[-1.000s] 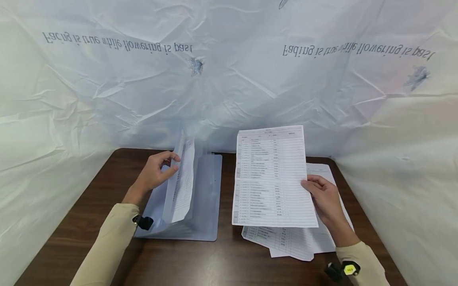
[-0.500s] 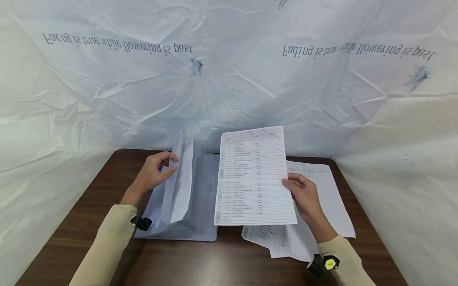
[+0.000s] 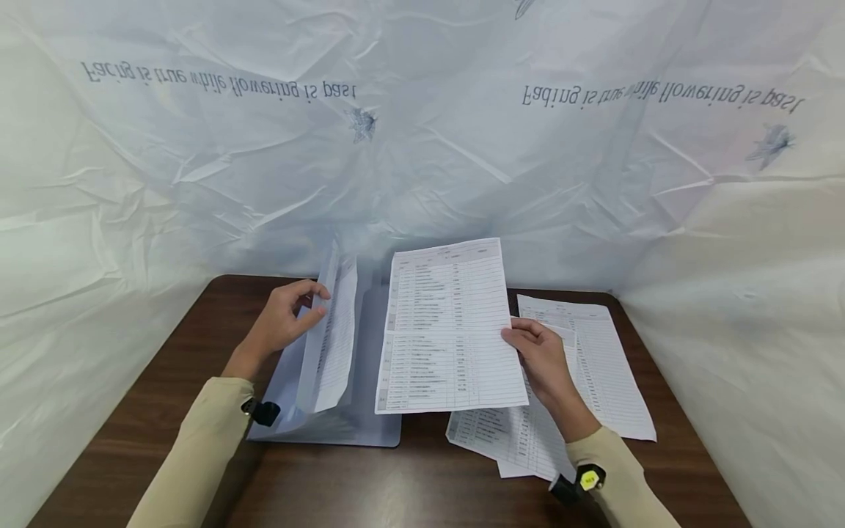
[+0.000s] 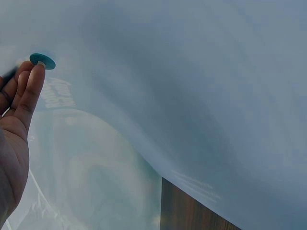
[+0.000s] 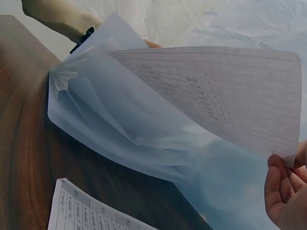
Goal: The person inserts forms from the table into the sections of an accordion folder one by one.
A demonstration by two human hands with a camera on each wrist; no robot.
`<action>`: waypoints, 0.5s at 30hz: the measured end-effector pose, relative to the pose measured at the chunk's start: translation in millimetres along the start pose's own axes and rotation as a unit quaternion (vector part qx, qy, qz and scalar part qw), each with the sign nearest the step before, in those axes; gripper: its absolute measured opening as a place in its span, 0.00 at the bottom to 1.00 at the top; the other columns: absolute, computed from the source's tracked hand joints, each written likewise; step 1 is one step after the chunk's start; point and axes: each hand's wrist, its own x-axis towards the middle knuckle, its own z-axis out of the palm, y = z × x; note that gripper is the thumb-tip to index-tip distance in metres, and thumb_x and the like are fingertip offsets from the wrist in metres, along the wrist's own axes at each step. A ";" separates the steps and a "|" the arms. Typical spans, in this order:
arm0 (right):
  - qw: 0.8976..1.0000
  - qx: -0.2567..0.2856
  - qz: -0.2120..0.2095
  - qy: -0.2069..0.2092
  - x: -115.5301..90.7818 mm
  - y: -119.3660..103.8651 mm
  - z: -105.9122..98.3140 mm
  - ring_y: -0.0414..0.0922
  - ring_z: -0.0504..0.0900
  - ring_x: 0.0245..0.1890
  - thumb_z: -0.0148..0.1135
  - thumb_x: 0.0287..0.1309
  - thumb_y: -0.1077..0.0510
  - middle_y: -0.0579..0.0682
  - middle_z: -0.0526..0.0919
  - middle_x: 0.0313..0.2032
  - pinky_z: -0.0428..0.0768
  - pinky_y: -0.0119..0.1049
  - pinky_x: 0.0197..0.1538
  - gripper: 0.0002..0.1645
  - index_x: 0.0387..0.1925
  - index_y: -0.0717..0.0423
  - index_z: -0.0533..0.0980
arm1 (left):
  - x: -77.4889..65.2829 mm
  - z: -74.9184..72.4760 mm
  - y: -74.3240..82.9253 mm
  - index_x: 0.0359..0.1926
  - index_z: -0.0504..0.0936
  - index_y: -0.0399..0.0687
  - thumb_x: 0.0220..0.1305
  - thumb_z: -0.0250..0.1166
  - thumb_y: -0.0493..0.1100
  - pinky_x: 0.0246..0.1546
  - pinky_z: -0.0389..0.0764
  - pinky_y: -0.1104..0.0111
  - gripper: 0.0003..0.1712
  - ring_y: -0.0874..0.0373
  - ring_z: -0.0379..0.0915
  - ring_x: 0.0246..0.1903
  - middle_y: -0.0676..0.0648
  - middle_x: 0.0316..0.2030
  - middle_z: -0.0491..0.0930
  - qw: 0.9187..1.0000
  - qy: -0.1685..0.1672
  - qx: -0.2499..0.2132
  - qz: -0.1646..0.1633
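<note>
A translucent bluish plastic document folder (image 3: 379, 367) lies on the left of the table, its upper layer lifted. My left hand (image 3: 285, 314) pinches that layer's edge between thumb and fingers. In the left wrist view, a round teal snap button (image 4: 42, 61) sits right at the left fingertips. A printed sheet (image 3: 338, 337) stands bent within the raised part. My right hand (image 3: 541, 356) pinches another printed sheet of paper (image 3: 449, 330) by its right edge, tilted up, its left side overlapping the folder in the head view. Most of the folder's far right portion is hidden behind this sheet.
Several loose printed sheets (image 3: 607, 367) lie fanned out on the right of the dark wooden table (image 3: 330, 484), partly under the right forearm. White plastic sheeting (image 3: 422, 161) with printed lettering hangs behind the table and along both sides.
My right hand has carried its sheet leftward, from above the loose sheets toward the folder, uncovering more of those sheets. The left hand and the lifted folder layer have hardly moved.
</note>
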 end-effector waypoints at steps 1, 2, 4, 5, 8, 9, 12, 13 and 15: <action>1.000 0.001 0.000 -0.003 0.3 -0.2 1.8 0.40 0.86 0.41 0.64 0.69 0.59 0.52 0.86 0.46 0.84 0.32 0.43 0.24 0.60 0.68 0.73 | -0.1 -0.2 -0.1 0.46 0.82 0.42 0.63 0.68 0.32 0.31 0.75 0.72 0.11 0.62 0.73 0.33 0.45 0.41 0.83 1.000 0.000 0.001 0.000; 1.000 0.001 0.000 -0.006 0.6 -0.3 3.6 0.40 0.87 0.41 0.64 0.69 0.59 0.53 0.86 0.46 0.84 0.32 0.43 0.24 0.60 0.68 0.73 | -0.2 -0.3 0.0 0.46 0.83 0.42 0.63 0.68 0.32 0.31 0.75 0.72 0.11 0.62 0.73 0.33 0.45 0.41 0.83 1.000 0.001 0.002 0.001; 1.000 0.000 -0.002 -0.011 1.3 -1.0 7.0 0.40 0.87 0.41 0.64 0.69 0.59 0.54 0.85 0.47 0.84 0.32 0.43 0.24 0.61 0.68 0.73 | -0.3 -0.7 0.2 0.46 0.83 0.42 0.62 0.68 0.32 0.31 0.76 0.71 0.11 0.62 0.73 0.33 0.45 0.40 0.83 1.000 0.001 0.004 0.002; 1.000 -0.001 -0.003 -0.013 1.7 -1.3 8.6 0.40 0.87 0.41 0.64 0.69 0.59 0.54 0.85 0.47 0.84 0.32 0.43 0.24 0.61 0.68 0.73 | -0.2 -0.9 0.4 0.46 0.83 0.42 0.62 0.68 0.32 0.31 0.76 0.70 0.11 0.62 0.73 0.33 0.45 0.40 0.83 1.000 0.002 0.005 0.002; 1.000 0.006 -0.006 -0.014 3.2 -2.4 12.9 0.40 0.86 0.40 0.64 0.68 0.60 0.53 0.85 0.45 0.84 0.32 0.41 0.24 0.60 0.68 0.73 | 0.2 -1.6 1.1 0.46 0.82 0.42 0.61 0.68 0.32 0.30 0.76 0.69 0.11 0.62 0.73 0.33 0.45 0.40 0.83 1.000 0.002 0.009 0.001; 1.000 0.010 -0.008 -0.015 4.0 -2.6 14.3 0.40 0.86 0.40 0.64 0.68 0.60 0.52 0.86 0.44 0.84 0.32 0.41 0.24 0.60 0.68 0.73 | 0.3 -1.9 1.2 0.46 0.82 0.42 0.61 0.68 0.32 0.30 0.77 0.68 0.11 0.62 0.73 0.33 0.45 0.40 0.83 1.000 0.002 0.010 0.000; 0.999 0.025 -0.012 -0.017 5.6 -3.0 18.8 0.41 0.86 0.38 0.65 0.67 0.62 0.49 0.86 0.41 0.83 0.32 0.39 0.23 0.59 0.69 0.74 | 0.5 -2.8 2.3 0.46 0.83 0.42 0.61 0.69 0.32 0.30 0.77 0.65 0.12 0.62 0.73 0.34 0.45 0.41 0.83 1.000 0.003 0.017 -0.003; 0.999 0.029 -0.013 -0.018 6.0 -3.0 20.4 0.40 0.86 0.38 0.65 0.67 0.63 0.48 0.86 0.41 0.83 0.32 0.39 0.23 0.59 0.70 0.74 | 0.4 -3.0 2.5 0.46 0.83 0.42 0.61 0.69 0.32 0.30 0.77 0.63 0.12 0.62 0.73 0.34 0.45 0.41 0.83 1.000 0.003 0.019 -0.003; 0.999 0.036 -0.014 -0.024 6.9 -2.7 24.4 0.40 0.86 0.38 0.64 0.66 0.64 0.48 0.86 0.40 0.83 0.32 0.39 0.23 0.59 0.70 0.73 | 0.2 -3.3 2.8 0.46 0.83 0.41 0.61 0.69 0.32 0.30 0.77 0.62 0.12 0.62 0.73 0.34 0.45 0.41 0.83 1.000 0.005 0.024 -0.004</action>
